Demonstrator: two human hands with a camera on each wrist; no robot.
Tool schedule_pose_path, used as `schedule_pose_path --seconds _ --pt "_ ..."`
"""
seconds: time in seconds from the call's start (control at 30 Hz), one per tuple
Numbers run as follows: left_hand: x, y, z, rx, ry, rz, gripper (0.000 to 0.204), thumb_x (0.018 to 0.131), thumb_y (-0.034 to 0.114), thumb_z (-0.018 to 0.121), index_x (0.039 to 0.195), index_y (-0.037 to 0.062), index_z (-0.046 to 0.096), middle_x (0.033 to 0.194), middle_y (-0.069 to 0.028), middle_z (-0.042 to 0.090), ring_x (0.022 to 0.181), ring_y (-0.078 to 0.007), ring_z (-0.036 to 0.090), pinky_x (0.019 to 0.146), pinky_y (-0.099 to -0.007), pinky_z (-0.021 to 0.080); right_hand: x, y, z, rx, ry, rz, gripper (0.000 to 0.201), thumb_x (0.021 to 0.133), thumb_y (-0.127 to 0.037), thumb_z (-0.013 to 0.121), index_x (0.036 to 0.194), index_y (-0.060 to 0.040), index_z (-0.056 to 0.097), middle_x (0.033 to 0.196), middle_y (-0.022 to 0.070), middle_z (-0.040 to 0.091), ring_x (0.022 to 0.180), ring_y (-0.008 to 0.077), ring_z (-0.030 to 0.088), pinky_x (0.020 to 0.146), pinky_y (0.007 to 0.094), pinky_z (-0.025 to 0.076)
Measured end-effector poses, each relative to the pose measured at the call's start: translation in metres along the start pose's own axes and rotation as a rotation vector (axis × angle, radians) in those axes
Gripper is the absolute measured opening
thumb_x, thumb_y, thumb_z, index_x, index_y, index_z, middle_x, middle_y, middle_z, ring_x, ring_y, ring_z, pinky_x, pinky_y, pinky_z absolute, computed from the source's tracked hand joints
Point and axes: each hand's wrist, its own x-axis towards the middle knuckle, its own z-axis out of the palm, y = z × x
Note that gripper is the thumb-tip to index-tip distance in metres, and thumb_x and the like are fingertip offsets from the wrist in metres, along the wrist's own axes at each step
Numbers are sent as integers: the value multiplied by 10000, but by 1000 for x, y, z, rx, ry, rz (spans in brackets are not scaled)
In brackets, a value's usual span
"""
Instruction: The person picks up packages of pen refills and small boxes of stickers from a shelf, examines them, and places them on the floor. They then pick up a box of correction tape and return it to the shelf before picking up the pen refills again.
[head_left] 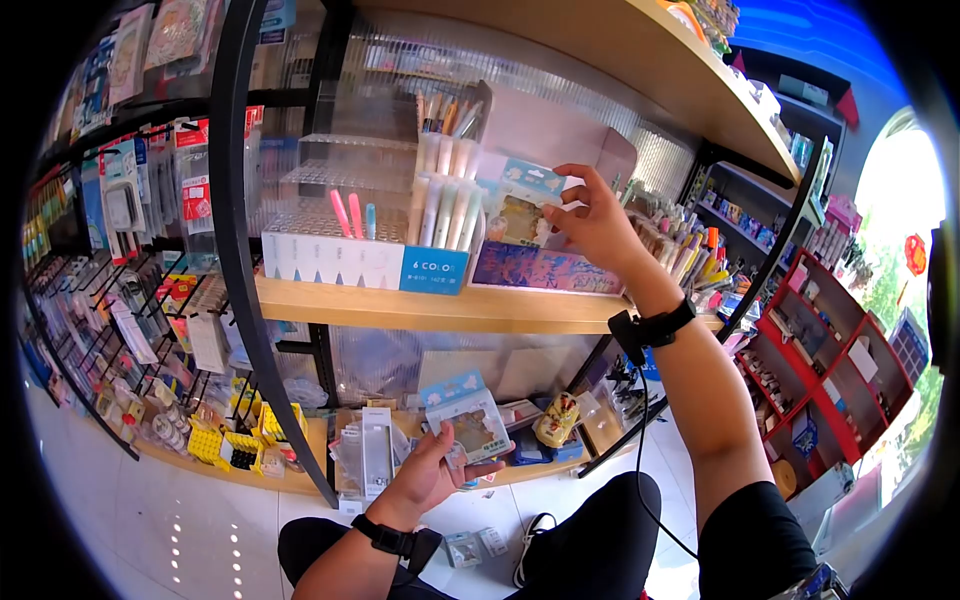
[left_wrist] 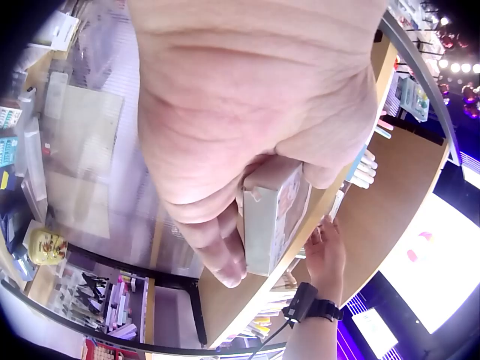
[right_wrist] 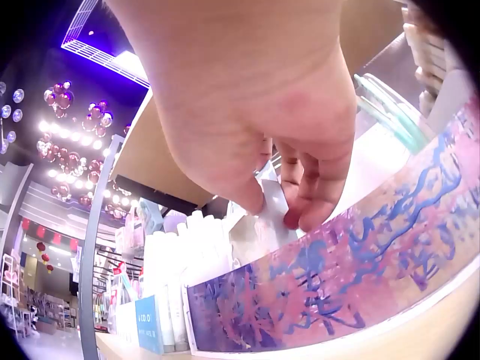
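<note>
My left hand [head_left: 425, 478] holds a small flat box [head_left: 470, 428] with a pale blue hang tab and a clear window, low in front of the shelf. Its white side [left_wrist: 262, 217] shows between thumb and fingers in the left wrist view. Up on the shelf, my right hand [head_left: 597, 225] pinches a similar box [head_left: 524, 205] by its right edge. That box stands upright in a display carton [head_left: 548, 272] whose front is scribbled pink, purple and blue. From the right wrist, thumb and fingertips close round the thin white box edge [right_wrist: 276, 214] just behind the carton front.
Left of the carton stands a pen display [head_left: 345, 260] with pink, blue and pale pens. A wooden shelf [head_left: 690, 45] overhangs the right arm, and a black upright post [head_left: 232, 200] rises at the left. Packages [head_left: 465, 548] lie on the floor near a shoe.
</note>
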Motion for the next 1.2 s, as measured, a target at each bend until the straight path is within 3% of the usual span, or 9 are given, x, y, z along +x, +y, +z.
schedule_pose_path --seconds 0.23,0.47,0.6,1.03,1.13,1.2 --pt "-1 2 -1 -5 3 9 622 1078 488 466 1558 112 340 1532 -172 503 1345 -405 565 1097 -561 495 7 0 -13 70 -98 87 533 926 -134 789 1386 -82 525 898 29 632 805 130 682 652 277 556" --pt "0 2 -1 -27 5 2 587 1091 453 455 1558 117 338 1526 -174 504 1350 -409 557 1095 -579 495 6 8 -4 36 -225 73 539 912 -145 809 1376 -84 541 921 36 683 821 116 688 665 266 539" --pt "2 -3 -8 -31 -12 -1 582 1092 446 457 1557 116 342 1516 -174 513 1346 -406 561 1082 -581 504 4 14 12 -54 -155 37 575 880 -165 829 1370 -58 547 841 37 674 770 118 656 668 272 519" --pt "0 1 -2 7 36 3 563 1087 442 473 1550 144 357 1527 -159 506 1354 -396 555 1087 -613 491 4 11 15 -184 -186 81 709 884 -234 803 1444 0 436 907 128 733 800 196 680 697 343 534" --pt "0 0 0 24 57 5 562 1087 442 474 1549 147 356 1528 -160 503 1360 -397 549 1085 -618 491 7 7 17 -265 -213 106 707 910 -241 800 1468 -27 422 884 78 717 793 128 641 685 286 501" --pt "1 1 0 24 53 1 552 1090 431 472 1550 149 354 1524 -155 506 1364 -397 546 1083 -619 494 9 9 19 -276 -233 109 755 889 -252 787 1471 24 392 900 141 730 793 209 683 693 350 536"
